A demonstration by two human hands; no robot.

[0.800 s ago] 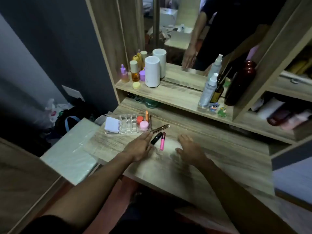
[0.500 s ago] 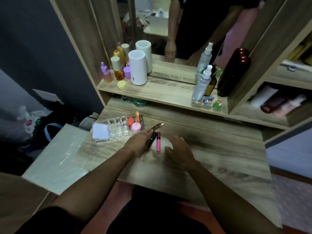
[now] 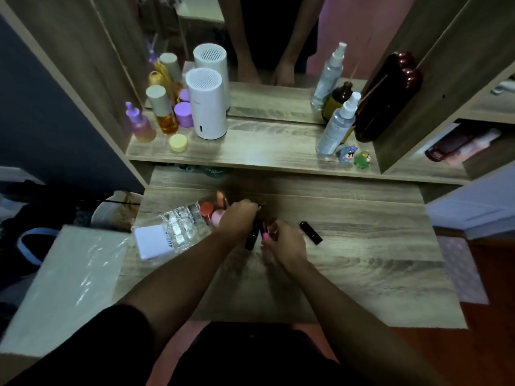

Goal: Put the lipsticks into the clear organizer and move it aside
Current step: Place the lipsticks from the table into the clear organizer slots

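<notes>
Both hands meet near the middle of the wooden tabletop (image 3: 348, 263). The left hand (image 3: 238, 218) is curled over a black lipstick (image 3: 252, 236); the right hand (image 3: 285, 243) pinches a pink lipstick (image 3: 264, 232) beside it. Whether either tube is off the surface cannot be told. Another black lipstick (image 3: 310, 232) lies loose just right of the right hand. The clear organizer (image 3: 182, 225) sits at the tabletop's left edge, touching the left hand's side. To the right, the wood runs bare to its far edge.
</notes>
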